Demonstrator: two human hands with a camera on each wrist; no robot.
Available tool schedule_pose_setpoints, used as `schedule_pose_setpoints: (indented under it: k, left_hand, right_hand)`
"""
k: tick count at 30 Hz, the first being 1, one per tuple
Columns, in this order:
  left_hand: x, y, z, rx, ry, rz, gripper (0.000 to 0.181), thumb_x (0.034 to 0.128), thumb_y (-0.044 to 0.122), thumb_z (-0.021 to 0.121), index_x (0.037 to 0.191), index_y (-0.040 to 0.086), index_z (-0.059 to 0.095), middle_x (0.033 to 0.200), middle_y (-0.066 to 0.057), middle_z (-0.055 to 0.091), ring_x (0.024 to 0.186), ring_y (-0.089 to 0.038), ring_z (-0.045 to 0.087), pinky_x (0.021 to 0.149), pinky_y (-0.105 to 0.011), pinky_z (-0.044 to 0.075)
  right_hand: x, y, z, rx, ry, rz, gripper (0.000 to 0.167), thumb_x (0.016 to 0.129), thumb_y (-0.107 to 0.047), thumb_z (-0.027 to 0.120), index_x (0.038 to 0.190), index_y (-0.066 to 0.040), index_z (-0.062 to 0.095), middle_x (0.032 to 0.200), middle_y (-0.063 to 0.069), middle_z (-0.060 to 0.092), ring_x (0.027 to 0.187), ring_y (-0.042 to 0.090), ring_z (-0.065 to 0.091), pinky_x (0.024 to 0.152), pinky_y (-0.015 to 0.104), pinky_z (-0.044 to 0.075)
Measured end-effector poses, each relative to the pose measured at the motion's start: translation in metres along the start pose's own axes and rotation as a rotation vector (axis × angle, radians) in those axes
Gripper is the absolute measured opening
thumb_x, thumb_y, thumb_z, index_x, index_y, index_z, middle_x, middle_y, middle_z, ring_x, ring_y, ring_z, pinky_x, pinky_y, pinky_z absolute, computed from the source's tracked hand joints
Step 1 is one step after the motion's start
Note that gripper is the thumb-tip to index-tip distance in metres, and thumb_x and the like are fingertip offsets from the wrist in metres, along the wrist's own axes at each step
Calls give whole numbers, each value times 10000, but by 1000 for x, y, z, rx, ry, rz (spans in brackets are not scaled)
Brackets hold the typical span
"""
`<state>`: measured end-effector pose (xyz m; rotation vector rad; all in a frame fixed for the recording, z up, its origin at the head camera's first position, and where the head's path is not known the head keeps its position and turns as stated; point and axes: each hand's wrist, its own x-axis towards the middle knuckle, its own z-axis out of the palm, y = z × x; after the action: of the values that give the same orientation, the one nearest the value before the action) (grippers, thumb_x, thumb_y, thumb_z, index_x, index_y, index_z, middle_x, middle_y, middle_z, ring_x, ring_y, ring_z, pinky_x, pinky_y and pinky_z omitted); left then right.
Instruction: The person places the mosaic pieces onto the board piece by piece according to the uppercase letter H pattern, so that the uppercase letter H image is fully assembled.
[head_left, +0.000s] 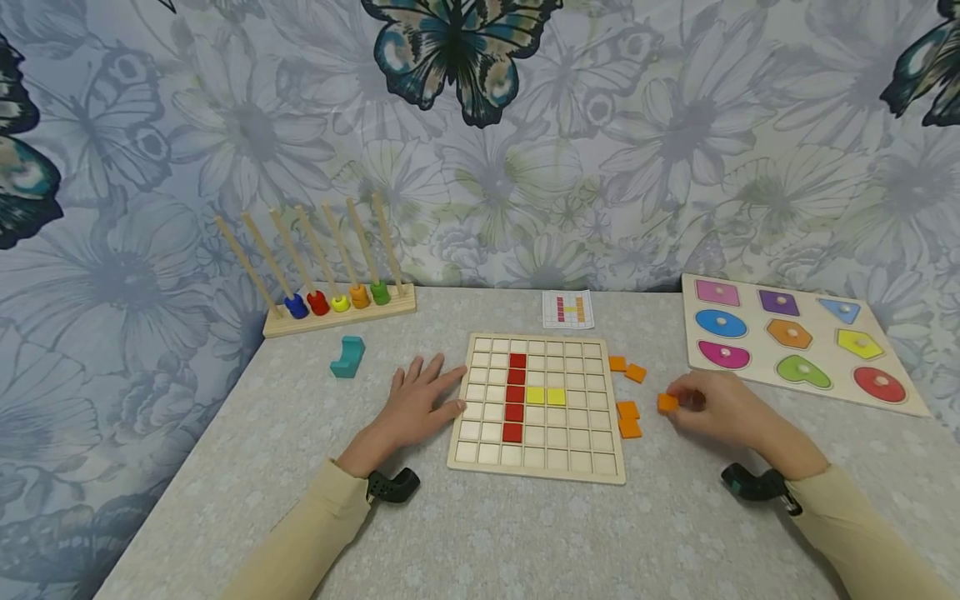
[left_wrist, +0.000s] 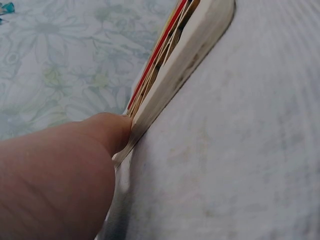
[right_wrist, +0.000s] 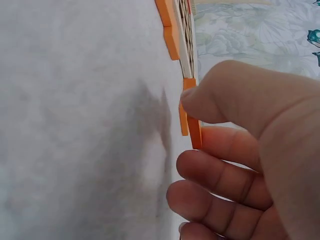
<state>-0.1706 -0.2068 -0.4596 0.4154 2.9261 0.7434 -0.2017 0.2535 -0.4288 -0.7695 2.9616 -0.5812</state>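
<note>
A wooden grid board (head_left: 577, 439) lies flat in the middle of the table. One column of it holds several red square tiles (head_left: 515, 393), and two yellow tiles (head_left: 556, 397) sit in a row to their right. My left hand (head_left: 411, 407) rests at the board's left edge, fingers spread; in the left wrist view the thumb (left_wrist: 112, 132) touches the rim. Between thumb and index finger, my right hand (head_left: 716, 407) pinches an orange square tile (head_left: 667, 403), right of the board. Several loose orange tiles (head_left: 628, 411) lie along the board's right side.
Behind the board lies a small pattern card (head_left: 567, 309). A wooden peg stand (head_left: 341, 312) with coloured beads is at back left, a teal arch-like block (head_left: 348, 358) before it. At the right sits a shape puzzle board (head_left: 757, 360). A patterned wall rises behind the table.
</note>
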Motion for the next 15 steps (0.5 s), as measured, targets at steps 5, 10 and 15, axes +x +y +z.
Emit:
schedule_pose_setpoints:
  k: [5,10,15]
  left_hand:
    - [0,-1,0,-7,5,13,597,1036,403,564,1575,186,428,1682,-244,204,1555,-539,48,1193,-755,35]
    - [-1,-2,1,-11,8,25,596,1036,392,563,1574,175,428,1679,-251,209,1552,-546,53,1191,-757,38]
    - [-1,-2,-1,-6,5,17,603,1033,401,566,1577,186,423,1684,-238,202,1558,-534,42,1197,-750,32]
  right_hand:
    - [7,-2,-1,-2,16,-11,233,781,-114,809,1002,-46,783,799,-47,668,714,96,501,623,201,465]
    - [16,-5,-2,-2,15,-33,231,782,-94,798,1005,-38,784,813,-32,688,704,93,504,616,206,465]
    - [27,-9,-3,14,17,-57,222,798,-95,799,1005,-20,776,847,6,715,705,101,513,620,217,470]
